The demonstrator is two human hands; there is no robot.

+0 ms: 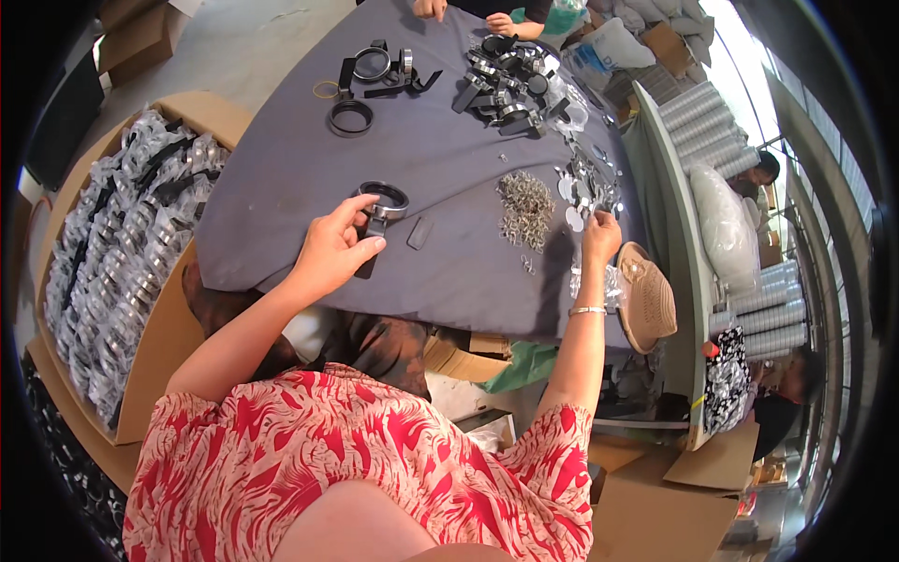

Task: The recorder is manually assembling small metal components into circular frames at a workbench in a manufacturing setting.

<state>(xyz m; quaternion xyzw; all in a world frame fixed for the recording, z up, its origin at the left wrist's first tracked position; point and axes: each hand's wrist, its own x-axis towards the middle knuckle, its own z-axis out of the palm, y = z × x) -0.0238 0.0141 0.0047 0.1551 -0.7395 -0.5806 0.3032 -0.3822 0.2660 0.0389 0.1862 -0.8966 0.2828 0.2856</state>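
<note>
My left hand is closed round a black ring-shaped part with a silver band and a dark bracket below it, low over the grey-covered table. Just right of it lies a small black oblong piece. My right hand is at the near edge of a scatter of silver discs, fingertips pinched together; what they hold, if anything, is hidden. Between my hands, nearer the right, is a heap of small metal fittings.
More black rings and brackets stand at the far left. A pile of ringed parts is at the back, near another person's hands. A straw hat hangs by the right edge. A carton of wrapped parts stands left.
</note>
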